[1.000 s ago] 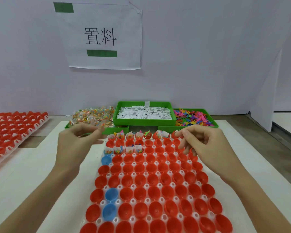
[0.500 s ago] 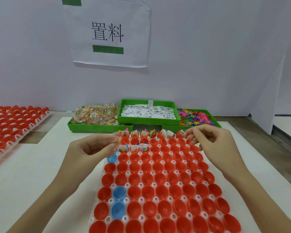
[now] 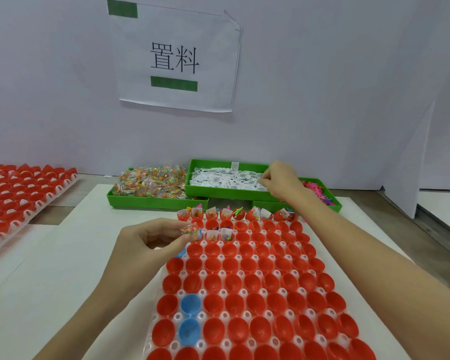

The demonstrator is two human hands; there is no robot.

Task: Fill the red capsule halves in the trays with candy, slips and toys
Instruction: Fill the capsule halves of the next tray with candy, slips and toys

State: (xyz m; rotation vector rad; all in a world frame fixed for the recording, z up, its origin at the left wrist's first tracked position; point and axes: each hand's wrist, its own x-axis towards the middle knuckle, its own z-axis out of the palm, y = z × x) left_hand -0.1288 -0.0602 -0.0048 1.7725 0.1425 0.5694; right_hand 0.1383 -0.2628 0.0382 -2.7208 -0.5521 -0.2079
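A clear tray [image 3: 178,317] of red capsule halves [image 3: 252,281] lies in front of me; its far row and part of the second row hold candy, slips and toys. My left hand [image 3: 146,245] pinches a small candy packet [image 3: 190,229] over the left end of the second row. My right hand [image 3: 281,181] reaches into the green tray of white paper slips [image 3: 226,179], fingers curled on the slips; whether a slip is gripped is unclear. The candy tray [image 3: 151,181] sits to the left, and the toy tray [image 3: 320,190] is partly hidden behind my right arm.
Three blue capsule halves [image 3: 190,305] sit among the red ones at the tray's left. Another tray of red halves [image 3: 16,193] lies at far left. A white wall with a paper sign [image 3: 174,61] stands behind the green trays.
My right hand left the capsule tray's far right corner and reached back into the slip tray. My left hand moved the candy packet down to the second row.
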